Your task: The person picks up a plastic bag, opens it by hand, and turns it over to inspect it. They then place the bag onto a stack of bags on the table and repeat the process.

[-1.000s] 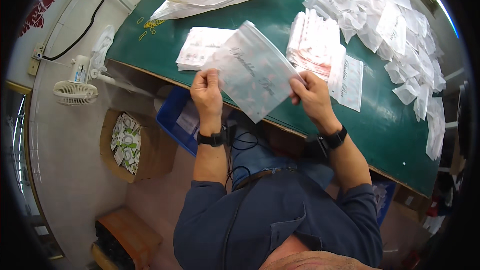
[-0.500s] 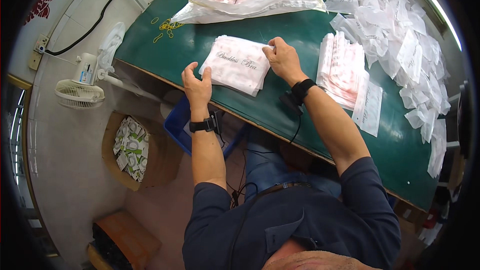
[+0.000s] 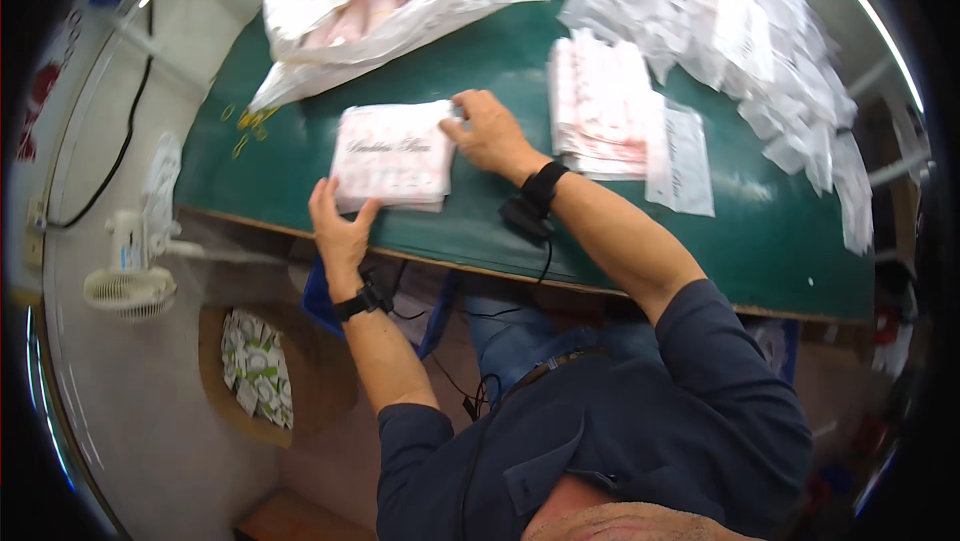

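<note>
A neat stack of flat, white-and-pink printed plastic pouches (image 3: 393,163) lies on the green tabletop (image 3: 500,241) in front of me. My left hand (image 3: 342,226) is at its near left corner, thumb and fingers spread apart along the edges. At the far right corner is my right hand (image 3: 492,136), its thumb and curled fingers closed on the pouches' edge. Black straps with small dark devices circle both wrists. To the right lies another pile of pink-and-white pouches (image 3: 605,111), with a single translucent pouch (image 3: 682,161) partly beside it.
A big white bag (image 3: 300,46) of pink bundles stands at the far left, near loose yellow rubber bands (image 3: 258,123). Translucent pouches (image 3: 690,31) are heaped at the far right. Left of the table are a fan (image 3: 130,291) and a carton (image 3: 225,406); a blue bin (image 3: 318,306) sits below the edge.
My view has swung, so the table and its things appear further left. The pouch stack now looks squarer to me. Both hands stay at its corners.
</note>
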The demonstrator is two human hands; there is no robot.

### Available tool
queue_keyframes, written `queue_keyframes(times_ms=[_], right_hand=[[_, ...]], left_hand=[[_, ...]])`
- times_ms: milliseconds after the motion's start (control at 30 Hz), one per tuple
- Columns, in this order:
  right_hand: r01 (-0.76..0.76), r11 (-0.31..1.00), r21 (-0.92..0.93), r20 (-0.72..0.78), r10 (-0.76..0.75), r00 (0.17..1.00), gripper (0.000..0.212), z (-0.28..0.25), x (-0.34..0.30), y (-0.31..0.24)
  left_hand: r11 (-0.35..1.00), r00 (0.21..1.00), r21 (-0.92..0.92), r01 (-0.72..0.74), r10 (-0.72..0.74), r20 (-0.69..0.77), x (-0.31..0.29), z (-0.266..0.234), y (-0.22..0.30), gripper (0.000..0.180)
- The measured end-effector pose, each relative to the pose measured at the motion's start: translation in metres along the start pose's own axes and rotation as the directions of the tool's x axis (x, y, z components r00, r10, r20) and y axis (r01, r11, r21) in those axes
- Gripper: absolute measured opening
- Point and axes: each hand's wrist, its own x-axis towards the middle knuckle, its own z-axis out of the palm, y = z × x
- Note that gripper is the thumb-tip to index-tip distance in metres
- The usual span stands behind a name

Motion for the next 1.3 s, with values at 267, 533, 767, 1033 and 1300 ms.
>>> queue_keyframes(times_ms=[267, 533, 767, 1033, 1300], right_hand=[[0.046, 0.968, -0.247, -0.095, -0.072, 0.993, 0.036, -0.204, -0.109, 0.005], [-0.161, 0.784, -0.599, -0.002, 0.2, 0.98, 0.023, -0.257, -0.167, 0.071], [0.085, 0.912, -0.401, 0.05, -0.071, 0.996, 0.023, -0.279, -0.202, 0.02], [-0.121, 0.965, -0.232, -0.315, 0.043, 0.948, 0.03, -0.324, -0.228, 0.035], [-0.451, 0.212, 0.867, 0.308, 0.482, 0.82, 0.023, -0.292, -0.224, 0.054]], left_hand=[[0.987, 0.972, -0.159, -0.035, -0.004, -0.235, -0.038, 0.025, 0.074, 0.058], [0.408, 0.83, -0.804, 0.432, 0.168, 0.532, -0.084, 0.095, 0.255, 0.04], [0.041, 0.549, -0.559, 0.828, 0.138, 0.824, -0.088, 0.135, 0.337, 0.033], [0.148, 0.659, -0.7, 0.698, 0.247, 0.71, -0.114, 0.137, 0.318, 0.024], [0.183, 0.619, -0.715, 0.675, 0.385, 0.684, -0.131, 0.124, 0.331, 0.021]])
